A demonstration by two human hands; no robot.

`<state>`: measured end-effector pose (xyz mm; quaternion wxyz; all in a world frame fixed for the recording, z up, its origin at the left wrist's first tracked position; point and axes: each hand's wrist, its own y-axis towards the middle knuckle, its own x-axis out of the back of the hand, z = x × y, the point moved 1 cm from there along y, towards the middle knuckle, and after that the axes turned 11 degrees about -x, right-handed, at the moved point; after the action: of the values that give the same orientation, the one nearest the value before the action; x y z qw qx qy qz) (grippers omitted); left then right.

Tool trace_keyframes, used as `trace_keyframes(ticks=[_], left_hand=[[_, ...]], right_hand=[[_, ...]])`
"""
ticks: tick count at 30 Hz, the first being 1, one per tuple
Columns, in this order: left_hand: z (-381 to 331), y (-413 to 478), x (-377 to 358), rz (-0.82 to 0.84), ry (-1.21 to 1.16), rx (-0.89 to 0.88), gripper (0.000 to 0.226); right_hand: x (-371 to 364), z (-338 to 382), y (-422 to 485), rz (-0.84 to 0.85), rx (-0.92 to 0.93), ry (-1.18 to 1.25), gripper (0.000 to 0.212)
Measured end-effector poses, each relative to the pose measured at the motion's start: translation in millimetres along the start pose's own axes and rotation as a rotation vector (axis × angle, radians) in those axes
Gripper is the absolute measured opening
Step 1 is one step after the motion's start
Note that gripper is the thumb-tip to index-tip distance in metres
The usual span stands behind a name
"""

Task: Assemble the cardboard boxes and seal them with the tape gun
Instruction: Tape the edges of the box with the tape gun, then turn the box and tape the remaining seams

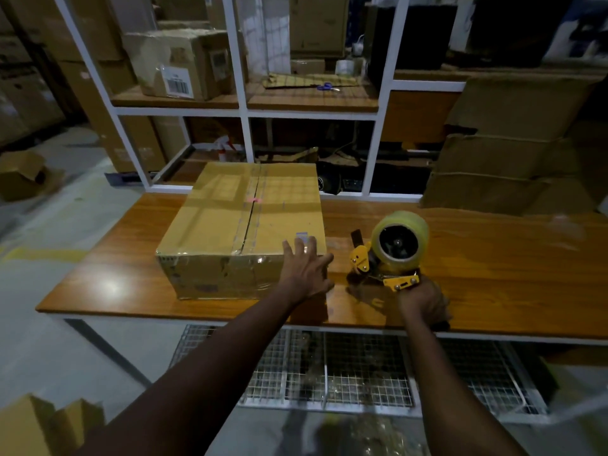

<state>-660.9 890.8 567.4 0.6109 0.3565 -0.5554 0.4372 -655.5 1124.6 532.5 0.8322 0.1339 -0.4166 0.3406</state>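
A closed cardboard box lies on the wooden table, with clear tape along its top seam and over its near edge. My left hand rests with straight, spread fingers on the box's near right corner. Just right of the box, my right hand grips the handle of a yellow tape gun. The gun stands on the table and carries a roll of clear tape. Its handle is hidden under my fingers.
Flat cardboard sheets are stacked at the table's back right. A white-framed shelf behind the table holds boxes and blue scissors. A wire mesh rack sits under the table. Loose boxes lie on the floor at left.
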Motion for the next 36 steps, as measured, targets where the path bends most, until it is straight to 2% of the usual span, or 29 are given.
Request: trace_keyframes(ticks=[4, 8, 10, 12, 15, 18, 20, 22, 23, 25, 27, 29, 31, 36], left_hand=[[-3.5, 0.9, -6.8, -0.019, -0.014, -0.026, 0.065], [22.9, -23.5, -18.4, -0.100, -0.080, -0.095, 0.079], [46.7, -47.1, -19.3, -0.135, -0.122, -0.069, 0.084], [76.3, -74.5, -17.9, -0.206, -0.186, 0.018, 0.084], [130.1, -118.6, -20.4, -0.424, -0.337, 0.204, 0.081], [184.9, -156.1, -39.9, -0.649, -0.486, 0.488, 0.070], [212.7, -173.7, -56.3, -0.704, -0.682, 0.710, 0.067], [227.9, -182.2, -70.9, -0.720, -0.988, 0.831, 0.060], [230.7, -184.8, -74.3, -0.719, -1.107, 0.823, 0.055], [226.2, -188.2, -79.4, -0.750, -1.185, 0.730, 0.045], [215.3, -189.9, -82.0, -0.753, -1.204, 0.654, 0.055], [207.4, -189.8, -86.4, -0.701, -1.213, 0.595, 0.072], [203.4, -188.2, -93.6, -0.654, -1.205, 0.550, 0.079], [204.6, -188.7, -97.2, -0.750, -1.319, 0.598, 0.072]], right_hand=[[9.0, 29.9, -2.1, -0.022, 0.037, 0.015, 0.014], [12.8, 62.2, -17.9, -0.075, 0.088, 0.000, 0.017], [9.4, 81.4, -32.5, -0.099, 0.145, 0.043, 0.020], [3.5, 102.7, -49.7, -0.106, 0.193, 0.072, 0.019], [-8.5, 136.9, -83.2, -0.089, 0.282, 0.077, 0.015], [-26.9, 166.2, -120.7, -0.065, 0.338, 0.096, 0.017], [-39.8, 182.5, -146.3, -0.060, 0.349, 0.097, 0.015], [-51.3, 196.1, -168.8, -0.050, 0.350, 0.087, 0.016], [-58.0, 201.2, -177.3, -0.043, 0.352, 0.083, 0.016], [-70.3, 208.6, -191.5, -0.032, 0.369, 0.068, 0.014], [-80.0, 214.0, -203.7, -0.033, 0.387, 0.062, 0.013], [-84.6, 218.4, -215.5, -0.052, 0.373, 0.037, 0.012], [-86.5, 221.1, -225.3, -0.073, 0.361, 0.014, 0.011], [-87.0, 219.9, -237.4, -0.106, 0.330, 0.007, 0.013]])
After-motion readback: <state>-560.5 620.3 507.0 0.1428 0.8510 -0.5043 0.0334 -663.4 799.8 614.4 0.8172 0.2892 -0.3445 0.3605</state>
